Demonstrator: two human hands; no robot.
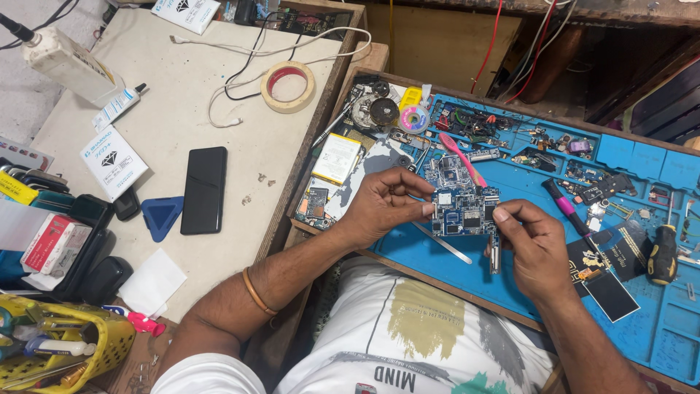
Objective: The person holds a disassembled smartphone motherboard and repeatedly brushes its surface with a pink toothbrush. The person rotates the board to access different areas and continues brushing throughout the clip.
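Pinched between thumb and fingers at both ends, a blue circuit board [464, 211] is held by the left hand [379, 204] and the right hand [536, 244] just above the blue work mat [510, 306]. Pink-handled tweezers [461, 158] lie just behind the board, a yellow-handled screwdriver [662, 254] well off to its right. Far to the board's left a black phone [203, 190] and a tape roll [288, 86] lie on the pale table [182, 109].
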